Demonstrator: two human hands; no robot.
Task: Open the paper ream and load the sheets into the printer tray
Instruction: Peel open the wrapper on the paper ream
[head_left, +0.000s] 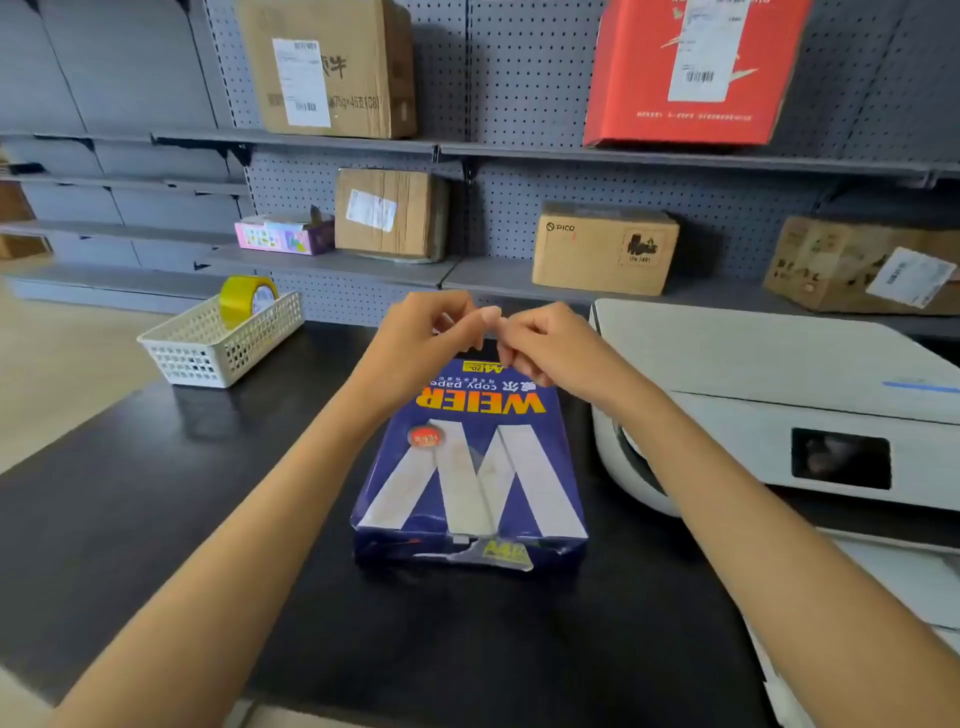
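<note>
Lying flat on the dark desk (156, 493), the blue paper ream (470, 467) sits directly below and nearer than the 2 hands, its wrapper printed with a big white W and yellow WEIER lettering that reads upside down from the head view. The left hand (415, 338) and right hand (545, 345) meet above the ream's far end, fingertips almost touching. Each grip is curled with thumb and fingers pinched together at the wrapper's far edge; whether they actually hold a flap of wrapper cannot be told, as the fingers hide it. The ream's near end shows a crumpled, taped fold.

Just right of the right hand stands the white printer (779, 405), close beside the ream, with a dark panel on its front. Well to the left of the left hand a white mesh basket (208, 348) rests on the desk, holding a roll of yellow tape (247, 299). Beyond both hands, grey pegboard shelves (337, 262) carry cardboard boxes (602, 249) and 1 red box (691, 73).
</note>
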